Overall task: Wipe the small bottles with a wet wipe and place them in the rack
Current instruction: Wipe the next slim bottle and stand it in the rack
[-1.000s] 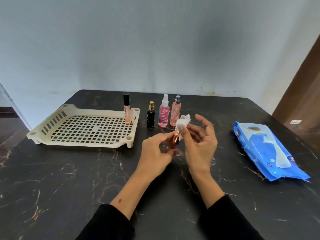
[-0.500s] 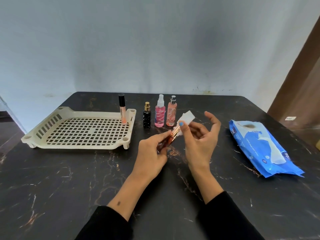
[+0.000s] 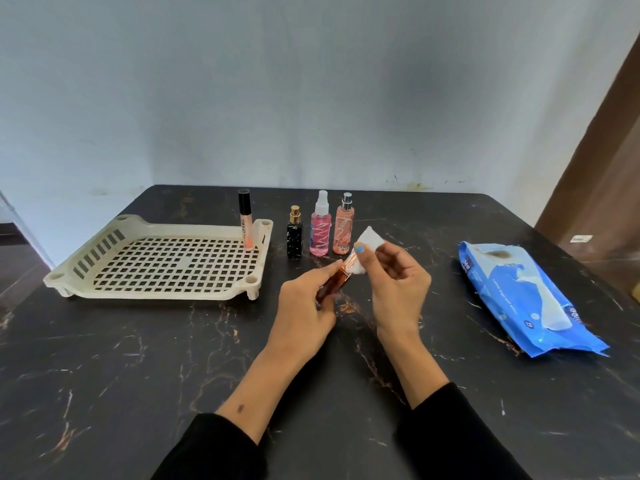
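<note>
Across the lower two thirds of the frame spreads a black marble-patterned table (image 3: 104, 375), set against a pale blue-grey wall. At centre left sits a cream plastic rack (image 3: 166, 287) with a slotted grid floor, probably so wiped items can air dry. One tall lip-gloss tube (image 3: 245, 220) with a black cap stands upright in the rack's far right corner, which suggests it is already cleaned. At right lies a blue pack of wet wipes (image 3: 526, 299), flat and angled, well apart from the hands.

Just right of the rack, in the middle of the frame, three bottles wait in a row on the table: a black bottle with a gold cap (image 3: 294, 235), a pink spray bottle (image 3: 319, 225), and a peach spray bottle (image 3: 344, 225). They stand upright, close together, seemingly not yet wiped.

Below them, two hands with black sleeves meet over the table. The left hand (image 3: 304, 306) has its fingers wrapped around the base of a small amber bottle (image 3: 337, 284), tilting its top up and rightward, presumably to present it for cleaning. The right hand (image 3: 398, 289) pinches a small folded white wipe (image 3: 369, 242) between thumb and fingers, pressed against the bottle's upper end; the other fingers curl loosely.
</note>
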